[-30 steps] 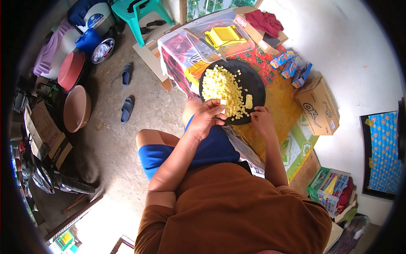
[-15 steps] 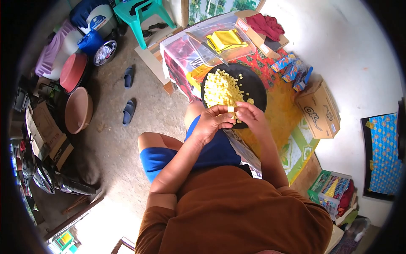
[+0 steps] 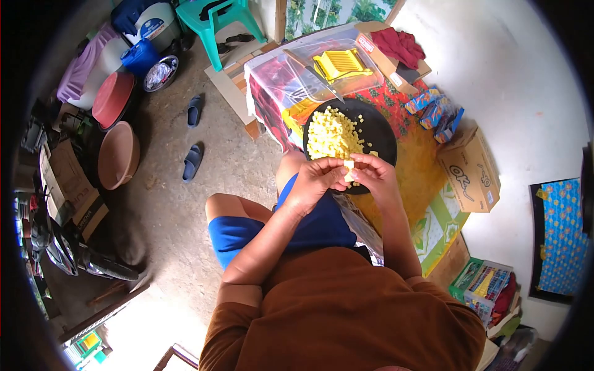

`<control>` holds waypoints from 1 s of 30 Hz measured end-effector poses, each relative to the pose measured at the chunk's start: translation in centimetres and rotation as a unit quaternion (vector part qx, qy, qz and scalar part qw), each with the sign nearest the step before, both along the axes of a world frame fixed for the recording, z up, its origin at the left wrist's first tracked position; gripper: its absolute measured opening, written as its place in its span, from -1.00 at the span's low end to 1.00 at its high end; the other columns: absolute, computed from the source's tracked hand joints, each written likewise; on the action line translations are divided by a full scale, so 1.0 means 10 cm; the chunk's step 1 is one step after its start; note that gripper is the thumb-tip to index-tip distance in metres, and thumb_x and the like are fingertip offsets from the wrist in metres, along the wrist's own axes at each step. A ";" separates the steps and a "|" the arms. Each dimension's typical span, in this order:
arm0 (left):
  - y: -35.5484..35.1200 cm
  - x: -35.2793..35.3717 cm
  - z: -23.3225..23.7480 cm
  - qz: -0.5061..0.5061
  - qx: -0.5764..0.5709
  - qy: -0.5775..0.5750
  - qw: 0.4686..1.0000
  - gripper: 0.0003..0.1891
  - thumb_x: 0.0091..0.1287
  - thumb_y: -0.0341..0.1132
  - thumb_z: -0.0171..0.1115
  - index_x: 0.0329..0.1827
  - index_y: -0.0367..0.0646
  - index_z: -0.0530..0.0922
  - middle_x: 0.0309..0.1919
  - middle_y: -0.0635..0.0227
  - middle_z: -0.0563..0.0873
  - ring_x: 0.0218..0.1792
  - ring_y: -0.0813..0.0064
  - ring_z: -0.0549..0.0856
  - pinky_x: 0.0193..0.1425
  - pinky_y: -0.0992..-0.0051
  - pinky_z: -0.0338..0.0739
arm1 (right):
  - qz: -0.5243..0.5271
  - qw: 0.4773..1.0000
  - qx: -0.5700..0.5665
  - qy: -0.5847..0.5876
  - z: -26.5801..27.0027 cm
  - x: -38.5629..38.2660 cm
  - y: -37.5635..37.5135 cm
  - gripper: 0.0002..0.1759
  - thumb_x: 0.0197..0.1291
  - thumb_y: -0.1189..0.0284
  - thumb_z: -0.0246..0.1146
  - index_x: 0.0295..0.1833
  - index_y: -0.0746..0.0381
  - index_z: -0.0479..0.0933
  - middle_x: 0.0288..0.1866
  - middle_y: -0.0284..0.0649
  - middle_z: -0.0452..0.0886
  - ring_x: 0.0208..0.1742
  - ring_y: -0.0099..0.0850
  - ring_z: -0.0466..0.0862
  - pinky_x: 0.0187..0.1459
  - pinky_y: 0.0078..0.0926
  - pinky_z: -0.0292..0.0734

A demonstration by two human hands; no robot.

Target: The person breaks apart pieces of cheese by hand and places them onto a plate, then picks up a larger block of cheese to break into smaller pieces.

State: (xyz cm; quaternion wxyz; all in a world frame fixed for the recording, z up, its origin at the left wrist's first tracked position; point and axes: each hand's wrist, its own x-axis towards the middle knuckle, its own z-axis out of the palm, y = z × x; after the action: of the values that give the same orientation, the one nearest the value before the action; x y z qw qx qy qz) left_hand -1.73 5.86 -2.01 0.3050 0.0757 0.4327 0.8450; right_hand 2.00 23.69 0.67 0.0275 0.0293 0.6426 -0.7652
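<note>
Close to my body, both hands meet over the near edge of a round black tray [image 3: 385, 139]. My left hand [image 3: 317, 184] is closed, pinching a small pale yellow piece [image 3: 349, 168] between thumb and fingers. From the other side, my right hand [image 3: 376, 177] also has its fingertips closed on this piece. What kind of food it is, I cannot make out. A heap of small pale yellow cubes [image 3: 333, 133] covers the tray's left part, and a few loose ones are scattered to the right.
Beyond the tray, a knife [image 3: 315, 74] lies across a clear plastic container lid [image 3: 291, 73], beside a yellow slotted slicer [image 3: 340, 65]. A cardboard box [image 3: 467, 173] stands right by the wall. Slippers [image 3: 193, 162] and a pink basin [image 3: 119, 156] are on the floor at left.
My right fingers have closed in on the piece, and the hands are nearer each other. The whole view has shifted slightly, so the surroundings appear a little lower and further right.
</note>
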 end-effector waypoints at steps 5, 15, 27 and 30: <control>-0.04 -0.01 -0.01 0.001 0.016 -0.018 1.000 -0.79 0.38 -0.43 0.18 0.00 -0.33 0.59 -0.23 0.23 0.72 -0.25 0.47 0.72 -0.12 0.48 0.68 | -0.011 1.000 -0.003 -0.020 0.02 0.01 -0.04 -0.62 0.17 0.63 0.30 0.12 0.42 0.51 -0.09 -0.20 0.65 -0.12 -0.53 0.64 -0.05 -0.57 0.58; -0.09 -0.04 0.09 -0.014 0.097 -0.122 0.988 -0.74 0.38 -0.37 0.11 0.03 -0.36 0.54 -0.21 0.10 0.72 -0.22 0.31 0.75 -0.12 0.39 0.70 | -0.018 0.996 -0.072 -0.049 0.04 -0.01 -0.09 -0.66 0.27 0.53 0.22 0.16 0.34 0.50 -0.05 -0.21 0.65 -0.06 -0.49 0.65 -0.11 -0.53 0.60; -0.12 -0.03 0.14 -0.001 0.030 -0.103 0.994 -0.79 0.30 -0.23 0.33 -0.26 -0.19 0.56 -0.53 0.47 0.56 -0.64 0.67 0.50 -0.64 0.64 0.39 | 0.003 0.999 0.022 -0.042 0.05 -0.02 -0.13 -0.72 0.26 0.52 0.25 0.06 0.38 0.56 -0.13 -0.26 0.66 -0.20 -0.58 0.63 -0.18 -0.59 0.55; -0.09 -0.03 0.16 0.005 0.015 -0.060 0.998 -0.83 0.30 -0.29 0.33 -0.25 -0.21 0.58 -0.52 0.49 0.56 -0.63 0.71 0.49 -0.65 0.67 0.34 | 0.016 0.999 0.035 -0.028 0.08 -0.02 -0.16 -0.75 0.25 0.56 0.25 0.03 0.41 0.57 -0.16 -0.26 0.66 -0.23 -0.61 0.60 -0.19 -0.62 0.52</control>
State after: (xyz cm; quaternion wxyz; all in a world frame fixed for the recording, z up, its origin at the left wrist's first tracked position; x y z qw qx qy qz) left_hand -2.00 4.96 -0.44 0.3251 0.0271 0.4014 0.8558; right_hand 1.77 22.14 1.47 0.0565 0.0417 0.6680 -0.7408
